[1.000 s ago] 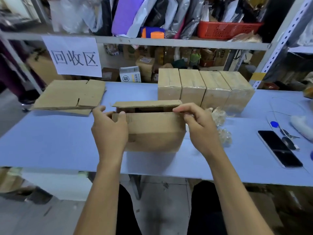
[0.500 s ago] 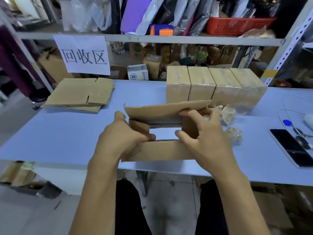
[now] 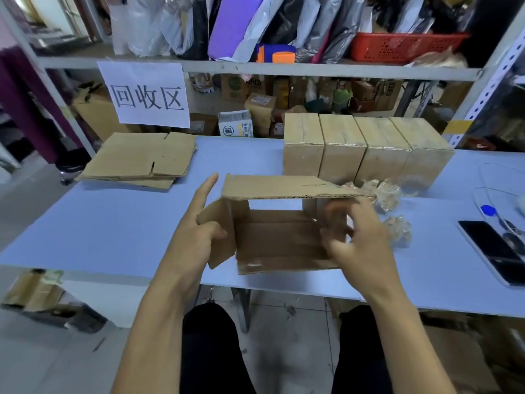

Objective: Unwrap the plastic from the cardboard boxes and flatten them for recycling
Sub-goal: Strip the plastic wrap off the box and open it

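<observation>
The white paper sign (image 3: 147, 93) above your table (image 3: 113, 223) reads 回收区. Your left hand (image 3: 196, 234) pinches a side flap of the opened corrugated box (image 3: 278, 240) at the table's near edge, forefinger straight; your blurred right hand (image 3: 355, 240) curls on its other end, beside crumpled plastic wrap (image 3: 386, 191)

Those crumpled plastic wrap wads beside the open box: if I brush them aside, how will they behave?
The plastic wads look thin and crinkled, so probably very light and likely to skid on the smooth blue table. They would likely squash rather than roll, perhaps springing back.
</observation>
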